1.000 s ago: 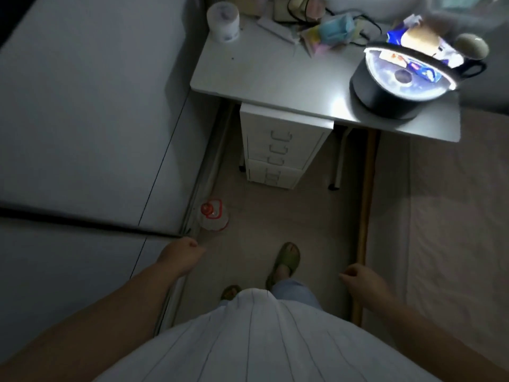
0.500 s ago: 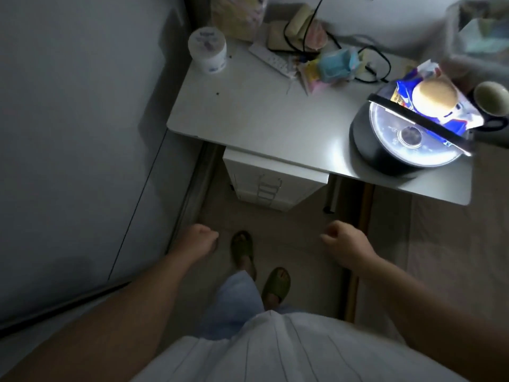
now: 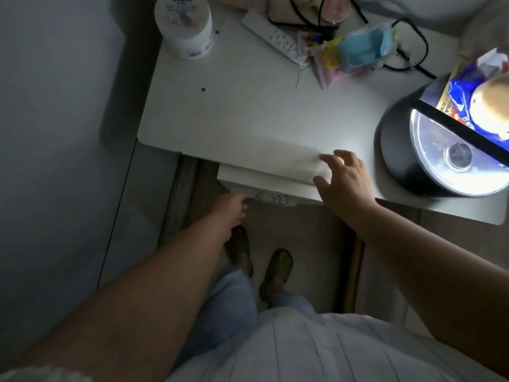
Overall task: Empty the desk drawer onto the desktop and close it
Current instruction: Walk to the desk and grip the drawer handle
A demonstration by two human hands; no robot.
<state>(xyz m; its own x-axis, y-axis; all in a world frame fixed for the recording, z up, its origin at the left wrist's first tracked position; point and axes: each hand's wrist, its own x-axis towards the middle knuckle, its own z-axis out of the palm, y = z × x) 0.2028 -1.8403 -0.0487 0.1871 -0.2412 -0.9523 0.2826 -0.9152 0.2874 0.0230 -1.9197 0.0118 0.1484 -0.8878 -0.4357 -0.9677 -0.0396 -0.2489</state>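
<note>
Now dim room, white desktop (image 3: 248, 117) cluttered at twelve. My left hand (image 3: 231, 206) at drawer unit (image 3: 264, 195) beneath desk edge, grip unclear; my right hand (image 3: 344, 183) spread open, empty, over edge.

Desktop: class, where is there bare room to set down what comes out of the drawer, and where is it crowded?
The desktop is bare across its middle and front, between the white jar, the black round lamp and the right hand. The back edge is crowded: remote, cables, blue packet.
</note>
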